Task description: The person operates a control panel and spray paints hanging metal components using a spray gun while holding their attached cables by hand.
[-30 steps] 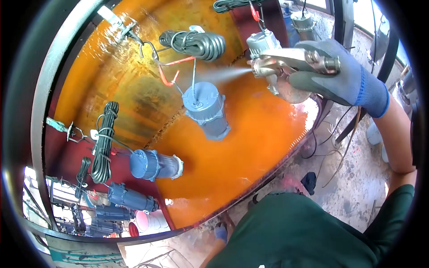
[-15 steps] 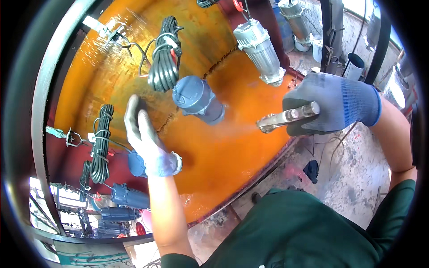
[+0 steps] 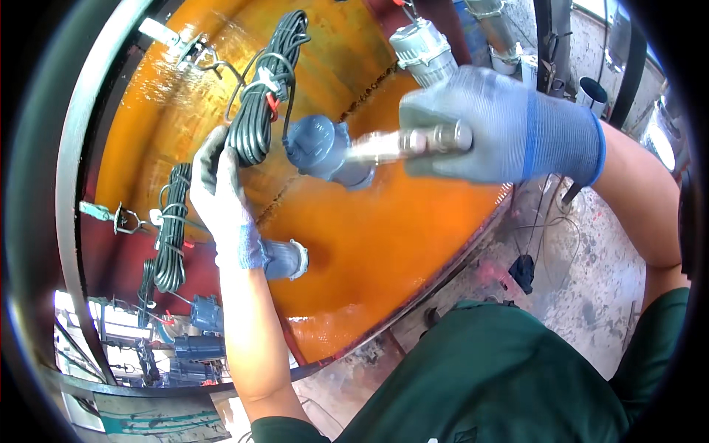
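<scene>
Right hand [image 3: 480,125], gloved in grey and blue: fingers wrapped around a metallic spray gun [image 3: 406,144], slightly blurred, its front end directed left. Left hand [image 3: 221,196], similarly gloved: fingers bent in a narrow curve at the near end of a dark cable coil [image 3: 255,125]; whether they grip the coil or only touch it cannot be told.

The blue-grey cylinder [image 3: 317,144] lies between the 2 hands, just to the right of the coil and tilted, with its lower end toward the near right. The front of the gun overlaps the cylinder's right side in this view; contact between the 2 cannot be judged. A red tie [image 3: 273,105] shows on the coil.

Behind these parts spreads an orange-coated surface [image 3: 399,244], glossy at the far left. A second cylinder [image 3: 284,258] is partly hidden by the left wrist, with a second coil [image 3: 173,229] to its left. A light-grey ribbed housing [image 3: 425,48] is at the far side, beyond the right hand. To the near right, a dark crumpled item [image 3: 521,273] rests on a stained floor [image 3: 583,273].
</scene>
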### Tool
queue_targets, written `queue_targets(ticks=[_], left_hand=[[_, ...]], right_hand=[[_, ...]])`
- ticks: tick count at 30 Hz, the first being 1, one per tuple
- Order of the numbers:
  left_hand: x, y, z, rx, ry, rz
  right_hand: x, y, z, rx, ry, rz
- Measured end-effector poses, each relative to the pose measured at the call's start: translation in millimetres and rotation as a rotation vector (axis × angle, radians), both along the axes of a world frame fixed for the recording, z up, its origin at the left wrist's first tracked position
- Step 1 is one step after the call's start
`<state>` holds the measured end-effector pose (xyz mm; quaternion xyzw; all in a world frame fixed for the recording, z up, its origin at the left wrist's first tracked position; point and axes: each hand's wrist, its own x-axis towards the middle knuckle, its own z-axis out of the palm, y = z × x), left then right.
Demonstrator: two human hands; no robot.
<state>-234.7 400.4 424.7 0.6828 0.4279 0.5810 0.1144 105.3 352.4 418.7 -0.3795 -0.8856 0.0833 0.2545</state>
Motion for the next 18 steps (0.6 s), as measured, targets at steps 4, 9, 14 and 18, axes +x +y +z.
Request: queue_targets(ticks=[4,9,14,18], left_hand=[[-15.9,6.2,3.6,-0.017,0.018,-0.059],[-11.8,7.8,8.7,-0.074,0.011,-0.092],[-3.5,1.3,14.6,-0.098,0.085,-0.130],[6.5,10.5,10.1,-0.092,0.078,-0.208]], right_hand=[[-12.3,20.9,-9.8,0.240,0.185,0.020],[-21.7,-7.1,-28.7,0.168,0.008,0.129],[19.4,-11.7,-88.3,-0.073,0.364,-0.095],[32.1,-36.6,-165.1,-0.290,0.670,-0.307]])
